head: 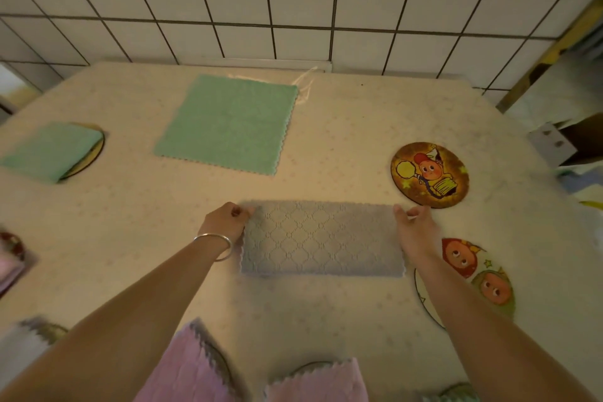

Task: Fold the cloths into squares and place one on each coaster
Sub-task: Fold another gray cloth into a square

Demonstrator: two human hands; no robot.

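A grey cloth (321,238) lies folded in half as a long rectangle in the middle of the table. My left hand (228,222) pinches its far left corner. My right hand (412,228) pinches its far right corner. A green cloth (228,122) lies spread flat farther back. Another green cloth (49,150), folded, sits on a coaster (96,153) at the left. Two bare round cartoon coasters lie at the right: a dark one (429,174) and a light one (483,281) partly under my right forearm.
Pink folded cloths (186,365) (319,382) lie on coasters along the near edge. More cloth shows at the left edge (9,268) and near left corner (29,336). A tiled wall (293,0) stands behind the table. Clutter sits off the right side (567,140).
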